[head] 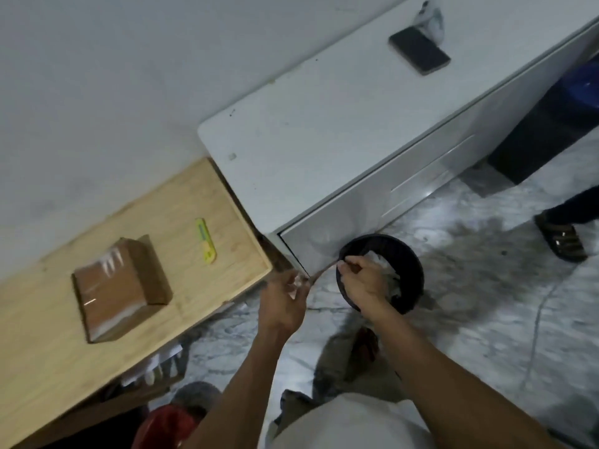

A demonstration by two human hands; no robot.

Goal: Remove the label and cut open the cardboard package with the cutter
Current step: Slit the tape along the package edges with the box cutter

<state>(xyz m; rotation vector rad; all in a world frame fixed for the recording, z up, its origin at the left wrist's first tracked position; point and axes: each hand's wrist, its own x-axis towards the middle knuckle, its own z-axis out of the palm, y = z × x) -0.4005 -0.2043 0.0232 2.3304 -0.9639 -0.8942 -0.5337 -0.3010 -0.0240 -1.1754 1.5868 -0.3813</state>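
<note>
- Two benches stand by the far wall: a white bench [324, 124] on the right and a wooden bench [155, 222] on the left.
- On the wooden bench sits the cardboard package [120, 286], taped shut and not cut yet. Its long side runs from near to far.
- A black bin [405, 257] stands on the floor, near the white bench.
- Over the bin, the right hand [364, 280] and left hand [287, 299] each pinch one end of a thin peeled strip [321, 270]. Both grips are pressed together on it.
- I think it is best to drop the sticky strip right into the bin.
- A yellow cutter [205, 241] lies just right of the package, pointing near to far.
</note>
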